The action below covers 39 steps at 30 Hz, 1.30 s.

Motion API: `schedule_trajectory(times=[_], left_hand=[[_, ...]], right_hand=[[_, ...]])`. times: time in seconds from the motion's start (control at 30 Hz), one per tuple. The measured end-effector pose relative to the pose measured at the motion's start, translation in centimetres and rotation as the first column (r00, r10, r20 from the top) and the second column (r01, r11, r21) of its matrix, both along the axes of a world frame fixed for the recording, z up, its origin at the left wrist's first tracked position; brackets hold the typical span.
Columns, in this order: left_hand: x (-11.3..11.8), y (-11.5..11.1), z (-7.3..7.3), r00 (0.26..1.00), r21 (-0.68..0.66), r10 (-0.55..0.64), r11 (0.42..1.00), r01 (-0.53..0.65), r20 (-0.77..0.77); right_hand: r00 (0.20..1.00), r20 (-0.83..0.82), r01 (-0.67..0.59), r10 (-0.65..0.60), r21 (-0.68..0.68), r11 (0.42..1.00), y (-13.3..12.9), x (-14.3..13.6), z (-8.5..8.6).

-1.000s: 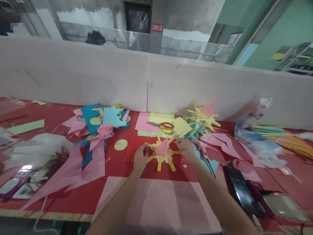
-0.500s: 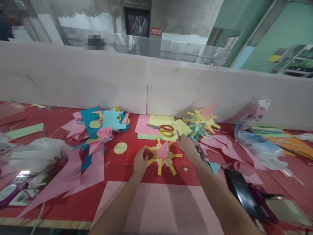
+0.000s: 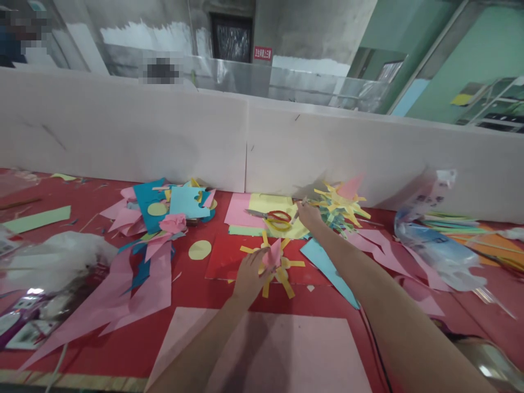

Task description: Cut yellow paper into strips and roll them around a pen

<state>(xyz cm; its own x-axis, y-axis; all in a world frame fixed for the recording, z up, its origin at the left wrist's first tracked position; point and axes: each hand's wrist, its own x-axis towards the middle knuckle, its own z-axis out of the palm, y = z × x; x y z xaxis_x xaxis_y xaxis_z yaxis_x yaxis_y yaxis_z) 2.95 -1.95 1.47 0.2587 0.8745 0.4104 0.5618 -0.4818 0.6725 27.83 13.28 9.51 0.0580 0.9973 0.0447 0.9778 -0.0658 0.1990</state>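
Note:
A paper flower [image 3: 282, 280] with yellow strip petals and a pink cone [image 3: 273, 254] at its middle lies on a red board [image 3: 221, 262]. Against the cone, my left hand [image 3: 250, 273] has its fingers bent round its left side, covering some petals. My right hand [image 3: 311, 217] is closed just beyond the scissors [image 3: 278, 217], which have red and yellow handles. Something slim and greyish shows at its fingertips, too small to name. Beside that hand stands a second yellow flower [image 3: 344, 199] with a pink cone, over green fringed paper.
A pink sheet [image 3: 262, 349] lies at the front. Paper scraps [image 3: 151, 262] and a plastic bag [image 3: 61, 256] are at left. Light blue paper [image 3: 327, 267] lies by my right forearm; another plastic bag [image 3: 442, 251] is farther right. A white partition [image 3: 164, 131] runs along the back.
My left hand has moved right, from beside the flower onto its cone. My right hand has moved slightly away from me. More light blue paper shows, and my right forearm now hides the phone.

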Motion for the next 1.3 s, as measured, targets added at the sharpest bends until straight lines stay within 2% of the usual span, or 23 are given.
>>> schedule_trajectory(times=[0.13,0.23,0.33,0.43,0.53,0.63,0.73,0.8,0.87,0.93,1.03,1.13,1.2,1.3], left_hand=[[1.7,1.4,2.3,0.998,-0.158,0.047,0.987,-0.04,0.042],[2.0,2.6,3.5,0.997,-0.219,0.059,0.975,-0.047,0.048],[1.6,3.8,4.6,0.997,-0.183,0.064,0.982,-0.054,0.05],[1.0,5.6,6.2,0.989,-0.087,0.111,0.991,-0.102,0.098],[0.6,8.7,7.9,0.978,0.013,0.175,0.984,-0.177,0.117],[0.3,12.3,8.5,0.974,0.046,0.182,0.981,-0.189,0.137],[0.2,14.4,7.6,0.967,0.006,0.222,0.975,-0.224,0.123],[0.5,14.1,6.2,0.947,-0.021,0.301,0.954,-0.3,0.109],[1.2,12.7,4.5,0.953,0.003,0.301,0.954,-0.301,0.033],[2.2,10.6,2.5,0.956,0.022,0.265,0.964,-0.265,-0.127],[3.8,7.9,-0.6,0.903,-0.041,0.225,0.966,-0.257,-0.367],[4.6,6.6,-3.0,0.863,-0.065,0.136,0.979,-0.191,-0.486],[4.7,6.6,-3.8,0.847,-0.053,0.137,0.98,-0.191,-0.513],[4.6,6.8,-4.0,0.838,-0.054,0.135,0.98,-0.192,-0.529]], right_hand=[[0.997,0.017,0.08,-0.079,-0.026,0.996,0.8,0.2,-0.8],[0.994,0.015,0.108,-0.107,-0.034,0.994,0.6,0.3,-1.4],[0.99,0.01,0.138,-0.138,-0.025,0.99,0.1,0.4,-2.2],[0.986,-0.001,0.168,-0.168,-0.026,0.985,-0.3,0.7,-2.6],[0.984,-0.017,0.177,-0.178,-0.018,0.984,-0.5,1.2,-2.7],[0.979,-0.04,0.201,-0.202,-0.019,0.979,-0.4,1.4,-2.2],[0.976,-0.066,0.209,-0.209,-0.008,0.978,-0.6,1.3,-1.7],[0.98,-0.081,0.183,-0.181,0.021,0.983,-0.8,1.1,-1.4],[0.986,-0.096,0.143,-0.138,0.05,0.988,-1.1,0.9,-1.2],[0.989,-0.107,0.111,-0.104,0.063,0.992,-1.2,0.6,-1.0],[0.991,-0.114,0.083,-0.074,0.076,0.994,-1.2,0.0,-0.7],[0.993,-0.107,0.051,-0.039,0.115,0.992,-1.1,-0.6,-0.1],[0.996,-0.091,0.021,-0.008,0.142,0.99,-1.2,-1.0,0.3],[0.998,-0.047,-0.037,0.045,0.159,0.987,-1.8,-1.8,0.7]])
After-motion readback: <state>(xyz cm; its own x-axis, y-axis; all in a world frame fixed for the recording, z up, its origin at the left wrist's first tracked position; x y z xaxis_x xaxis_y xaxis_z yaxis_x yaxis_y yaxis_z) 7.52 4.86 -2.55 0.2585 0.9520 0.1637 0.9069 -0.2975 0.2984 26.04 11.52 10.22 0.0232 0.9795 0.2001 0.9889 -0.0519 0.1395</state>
